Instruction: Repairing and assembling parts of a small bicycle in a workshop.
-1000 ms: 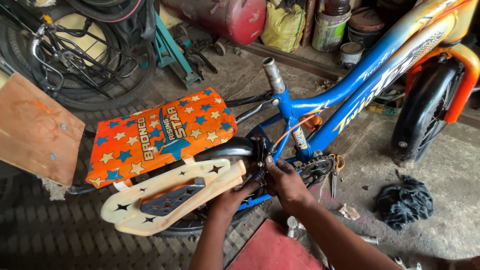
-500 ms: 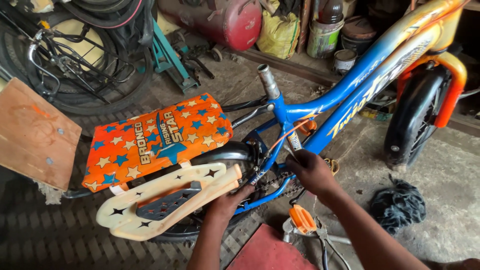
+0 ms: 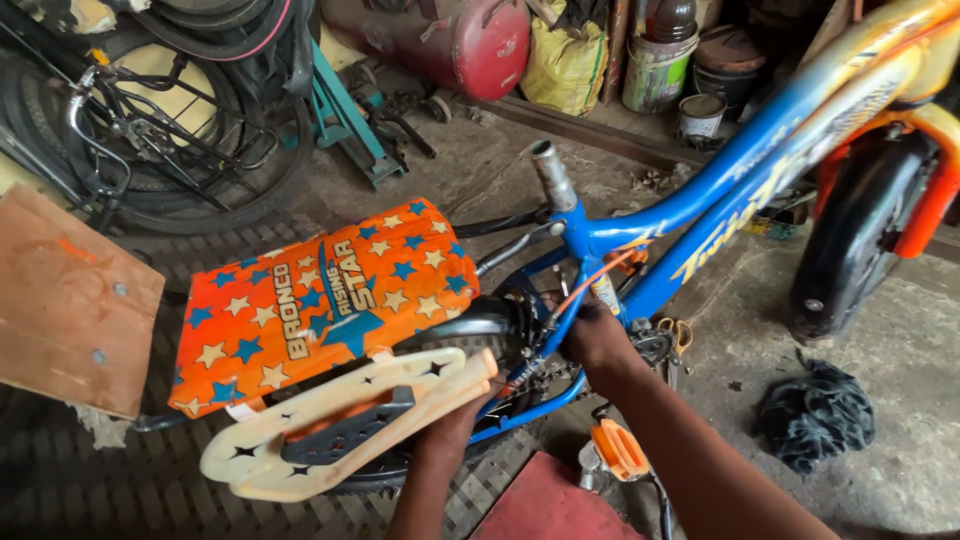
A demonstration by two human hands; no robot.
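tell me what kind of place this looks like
Probably a bicycle repair workshop: a blue child's bicycle frame is being worked on over a concrete floor, black spare tyres are heaped behind, and a red metal tank lies among tins.

Head cam only, looks steeply down, close on blue bike frame [image 3: 640,215], workshop floor [image 3: 900,350] beyond

soft, even daylight fills the workshop — dim along the cluttered back wall, brighter on the concrete floor [image 3: 900,330] at right, faint shadows, no harsh glare — with sharp focus and slight wide-angle stretch at the edges.
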